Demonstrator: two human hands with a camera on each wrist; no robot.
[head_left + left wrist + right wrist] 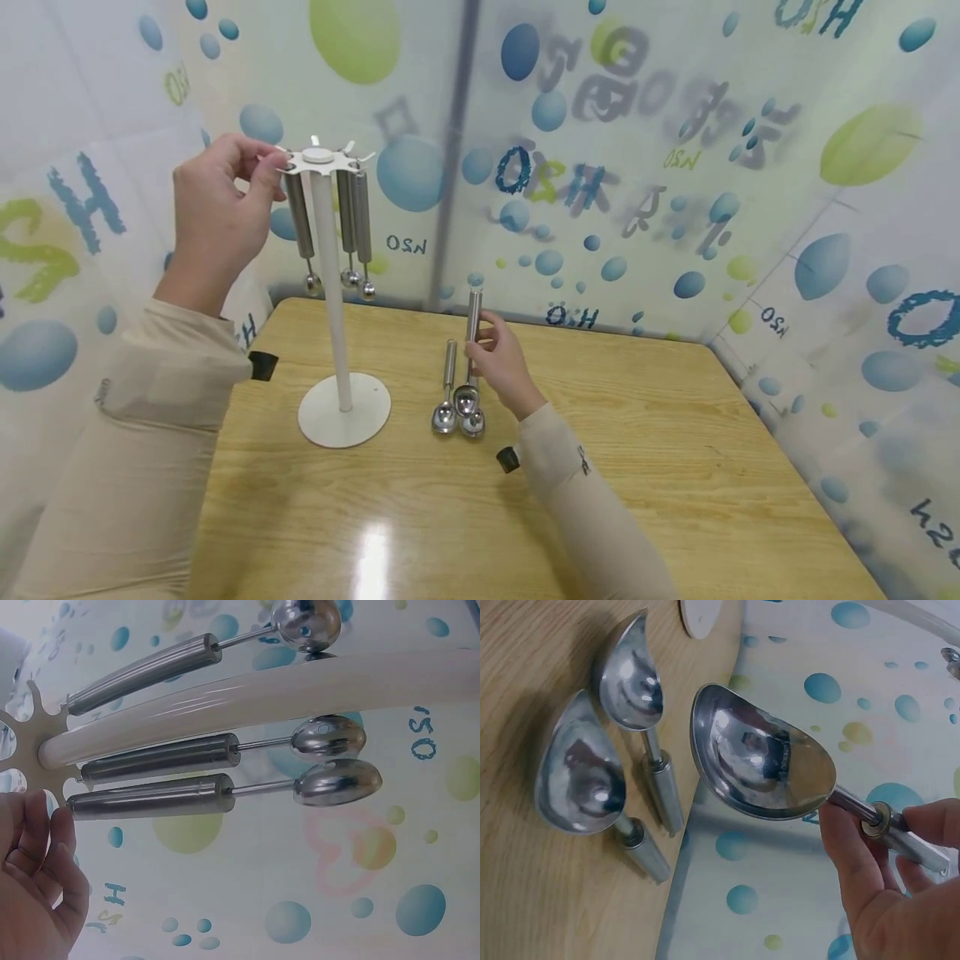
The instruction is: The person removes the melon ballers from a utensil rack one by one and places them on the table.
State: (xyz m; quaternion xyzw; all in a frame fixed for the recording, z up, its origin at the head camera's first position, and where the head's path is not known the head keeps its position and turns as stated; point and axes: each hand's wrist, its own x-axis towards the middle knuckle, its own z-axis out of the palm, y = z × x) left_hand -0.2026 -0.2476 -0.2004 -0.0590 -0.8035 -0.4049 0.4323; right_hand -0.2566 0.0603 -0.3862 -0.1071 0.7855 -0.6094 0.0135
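A white stand with a round base and a hooked top disc rises from the left of the table. Several steel ice cream scoops hang bowl-down from its hooks. At the disc's left edge, my left hand pinches the rim with thumb and fingertips, beside the end of a hanging scoop's handle. My right hand grips another ice cream scoop by its handle, raised off the table with its bowl low. Two more scoops, a left one and a right one, lie beneath it.
The wooden table has its back edge close to a wall sheet printed with bubbles and letters. The stand's round base sits left of the lying scoops. Black straps stick out from the sleeves.
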